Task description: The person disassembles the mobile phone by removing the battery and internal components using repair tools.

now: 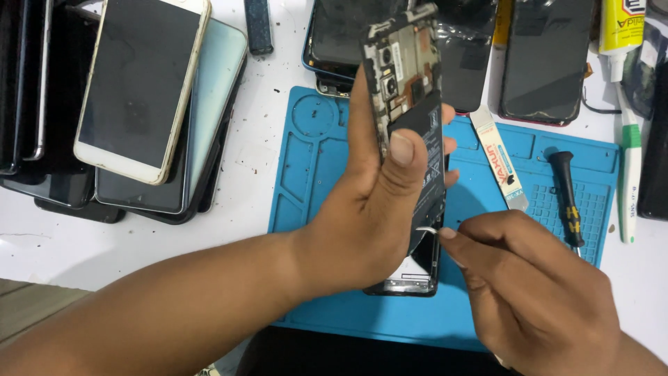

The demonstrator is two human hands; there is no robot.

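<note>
My left hand (376, 216) is wrapped around an opened phone (410, 139) with its back cover off, thumb pressed flat on the black battery (423, 150) and fingers curled behind the frame. I hold it nearly upright above the blue work mat (313, 174), camera end up, so the bare circuit board (402, 66) shows at the top. My right hand (529, 292) is at the phone's lower edge, thumb and forefinger pinched narrow on a small white tab (430, 232) that sticks out beside the battery.

On the mat, to the right of the phone, lie a flat white pry tool (499, 160) and a black screwdriver (567, 195). Off the mat's left side, a stack of phones (146, 104) rests on the white table (257, 153), a white one on top. Beyond the mat's far edge lie more dark phones (546, 59). Past the mat's right edge are a yellow glue tube (619, 28) and a white and green toothbrush (630, 160).
</note>
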